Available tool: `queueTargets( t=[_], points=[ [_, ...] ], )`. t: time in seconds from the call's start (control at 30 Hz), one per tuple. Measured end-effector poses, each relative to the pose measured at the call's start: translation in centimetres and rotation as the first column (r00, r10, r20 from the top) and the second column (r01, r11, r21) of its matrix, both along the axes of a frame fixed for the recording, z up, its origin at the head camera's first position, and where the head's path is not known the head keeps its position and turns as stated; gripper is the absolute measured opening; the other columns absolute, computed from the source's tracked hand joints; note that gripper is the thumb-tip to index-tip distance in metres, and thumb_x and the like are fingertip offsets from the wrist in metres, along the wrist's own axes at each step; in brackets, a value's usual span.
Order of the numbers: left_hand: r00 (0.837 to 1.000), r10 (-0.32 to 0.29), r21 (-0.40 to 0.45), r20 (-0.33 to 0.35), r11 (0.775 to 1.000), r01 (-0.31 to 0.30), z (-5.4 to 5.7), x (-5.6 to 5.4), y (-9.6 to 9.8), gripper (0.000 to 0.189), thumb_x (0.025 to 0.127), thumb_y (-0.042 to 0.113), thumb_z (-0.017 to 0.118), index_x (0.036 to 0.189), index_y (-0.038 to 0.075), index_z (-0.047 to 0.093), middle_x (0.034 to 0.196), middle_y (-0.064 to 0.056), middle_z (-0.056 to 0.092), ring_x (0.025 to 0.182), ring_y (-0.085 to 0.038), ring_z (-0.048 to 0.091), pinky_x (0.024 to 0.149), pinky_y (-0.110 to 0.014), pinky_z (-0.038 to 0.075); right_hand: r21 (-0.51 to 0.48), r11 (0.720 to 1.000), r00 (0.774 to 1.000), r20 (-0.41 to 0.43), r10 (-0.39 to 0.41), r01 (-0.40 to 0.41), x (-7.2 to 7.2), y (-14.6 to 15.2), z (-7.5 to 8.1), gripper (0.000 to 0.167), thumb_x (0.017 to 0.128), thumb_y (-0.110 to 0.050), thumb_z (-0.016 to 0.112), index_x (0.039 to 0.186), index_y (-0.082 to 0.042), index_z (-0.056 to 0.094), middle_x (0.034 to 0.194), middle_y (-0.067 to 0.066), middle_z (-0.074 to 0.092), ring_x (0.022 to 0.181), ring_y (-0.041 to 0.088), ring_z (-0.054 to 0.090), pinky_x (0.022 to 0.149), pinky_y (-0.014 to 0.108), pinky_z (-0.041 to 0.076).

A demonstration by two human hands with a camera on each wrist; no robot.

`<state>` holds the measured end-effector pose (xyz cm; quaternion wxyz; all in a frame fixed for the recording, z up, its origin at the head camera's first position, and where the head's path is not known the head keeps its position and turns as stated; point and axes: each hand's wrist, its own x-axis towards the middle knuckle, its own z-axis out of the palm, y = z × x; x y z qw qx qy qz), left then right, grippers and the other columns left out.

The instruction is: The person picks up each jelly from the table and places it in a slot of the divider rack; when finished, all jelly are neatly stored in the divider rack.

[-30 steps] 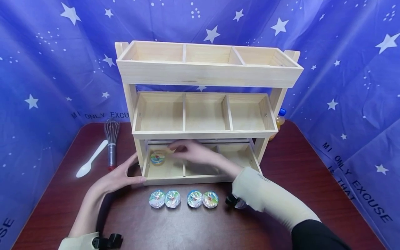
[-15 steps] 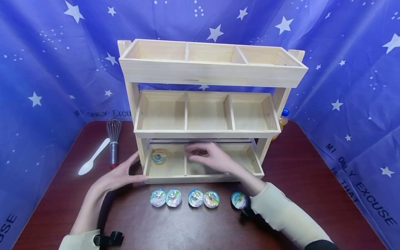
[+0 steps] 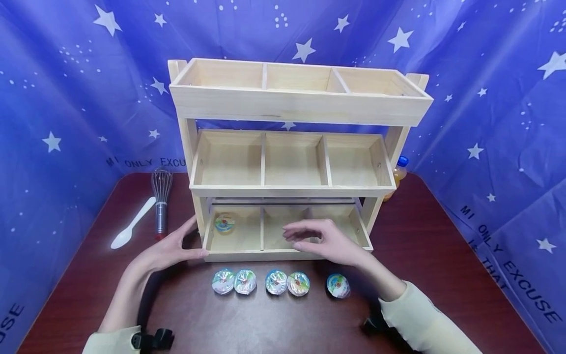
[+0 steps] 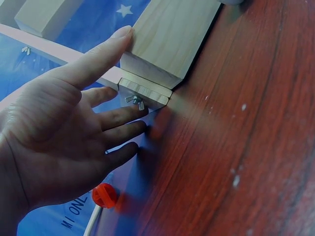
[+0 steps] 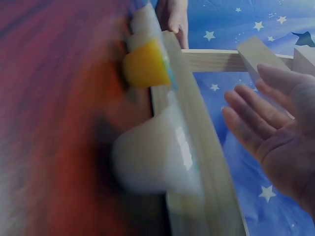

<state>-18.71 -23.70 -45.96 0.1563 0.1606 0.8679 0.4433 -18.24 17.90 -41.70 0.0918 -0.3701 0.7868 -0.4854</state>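
A three-tier wooden rack (image 3: 283, 191) stands on the table, each tier split into three compartments. My left hand (image 3: 164, 248) rests at its lower left corner, the thumb touching the bottom tier's front board (image 4: 170, 34) and the fingers spread beside the wing nut (image 4: 135, 101). One jelly cup (image 3: 225, 223) sits in the bottom tier's left compartment. My right hand (image 3: 329, 239) hovers over the front of the bottom tier, fingers loosely bent, holding nothing. In front of the rack stands a row of jelly cups (image 3: 276, 281), a white cup (image 3: 338, 286) apart at its right end.
A whisk (image 3: 161, 201) and a white plastic spoon (image 3: 132, 223) lie left of the rack. Behind its right post stands a bottle with a blue cap (image 3: 401, 161). A blue star-print curtain (image 3: 482, 98) surrounds the table (image 3: 247, 329).
My right hand has moved right and toward me, away from the jelly cup in the left compartment. The white cup at the row's right end has come into view. My left hand stays put.
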Motion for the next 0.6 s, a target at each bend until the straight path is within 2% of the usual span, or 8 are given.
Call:
queueTargets(
  t=[0.37,0.6],
  points=[
    [1.000,0.003,-0.003,0.014,1.000,-0.003,0.1,-0.1,-0.3,0.110,0.088,0.035,0.081,0.167,0.014,0.007,0.170,-0.026,0.018,0.155,-0.049,0.019,0.118,-0.075,0.023,-0.061,0.988,0.987,0.072,0.146,-0.142,1.9,3.7,-1.9,0.049,0.093,0.001,0.071,0.141,0.000,0.058,0.126,0.021,0.072,0.116,0.026,0.072,0.101,0.033,0.057],
    [1.000,0.002,-0.009,0.003,1.000,-0.002,-0.1,0.0,-0.3,0.109,0.088,0.038,0.080,0.167,0.015,0.008,0.170,-0.025,0.018,0.156,-0.047,0.019,0.119,-0.073,0.023,-0.050,0.986,0.980,0.110,0.165,-0.161,2.9,6.0,-2.5,0.053,0.090,0.009,0.071,0.141,0.003,0.057,0.132,0.023,0.069,0.121,0.025,0.070,0.103,0.029,0.055]
  ],
)
